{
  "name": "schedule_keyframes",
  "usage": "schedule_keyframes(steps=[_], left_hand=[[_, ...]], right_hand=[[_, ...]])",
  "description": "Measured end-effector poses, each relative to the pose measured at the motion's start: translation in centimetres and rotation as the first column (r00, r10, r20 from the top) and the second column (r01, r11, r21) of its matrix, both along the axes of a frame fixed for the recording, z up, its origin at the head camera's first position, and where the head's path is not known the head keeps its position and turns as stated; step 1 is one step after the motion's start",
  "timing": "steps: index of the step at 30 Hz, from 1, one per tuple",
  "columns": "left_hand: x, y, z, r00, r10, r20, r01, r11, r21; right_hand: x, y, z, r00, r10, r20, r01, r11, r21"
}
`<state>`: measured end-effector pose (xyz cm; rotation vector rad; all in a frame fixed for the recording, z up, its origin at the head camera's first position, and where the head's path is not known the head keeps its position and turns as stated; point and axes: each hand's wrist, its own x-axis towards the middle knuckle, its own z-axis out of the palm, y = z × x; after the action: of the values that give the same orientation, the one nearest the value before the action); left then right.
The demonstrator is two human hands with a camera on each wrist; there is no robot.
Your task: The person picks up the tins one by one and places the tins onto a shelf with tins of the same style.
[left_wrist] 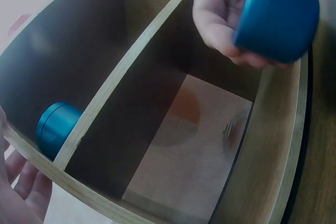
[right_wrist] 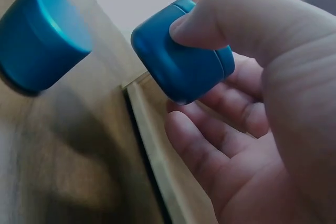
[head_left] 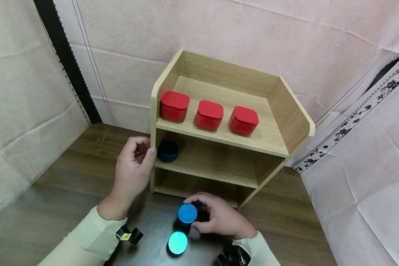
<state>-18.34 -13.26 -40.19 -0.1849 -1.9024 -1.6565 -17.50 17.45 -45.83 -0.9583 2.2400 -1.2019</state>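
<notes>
My right hand (head_left: 219,215) grips a small blue lidded container (head_left: 187,213) between thumb and fingers, in front of the wooden shelf's bottom level. Closer to me stands a second blue container (head_left: 177,244), its top shining turquoise in the head view. At the left side panel of the wooden shelf (head_left: 216,139), my left hand (head_left: 133,168) holds the panel's edge, thumb at the front and fingers on the outer side. Just inside that panel, a dark blue container (head_left: 168,151) sits on the middle level; it shows as teal (left_wrist: 58,128) in the left wrist view.
Three red lidded boxes (head_left: 209,115) stand in a row on the top level. Brown wood-grain tabletop (head_left: 279,225) lies under everything. Pale patterned cloth (head_left: 219,29) hangs behind and at both sides.
</notes>
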Motion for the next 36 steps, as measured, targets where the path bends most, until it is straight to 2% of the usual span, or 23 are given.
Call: schedule_keyframes(steps=[10,19,30,36], left_hand=[[-0.1,-0.1,-0.1,1.0,0.004,-0.001,-0.004,1.0,0.007],[0.0,-0.1,0.0,1.0,0.002,-0.003,-0.002,1.0,0.011],[0.0,0.0,0.0,1.0,0.001,-0.001,-0.001,1.0,0.01],[-0.1,0.1,0.0,1.0,-0.001,0.002,0.001,1.0,0.007]], right_hand=[[0.6,0.6,2.2,0.996,-0.011,-0.085,0.007,0.999,-0.037],[1.2,1.0,4.2,0.995,-0.022,-0.097,0.012,0.995,-0.102],[1.7,1.2,6.8,0.992,-0.063,-0.109,0.05,0.992,-0.114],[1.5,1.3,7.8,0.986,-0.075,-0.148,0.054,0.989,-0.138]])
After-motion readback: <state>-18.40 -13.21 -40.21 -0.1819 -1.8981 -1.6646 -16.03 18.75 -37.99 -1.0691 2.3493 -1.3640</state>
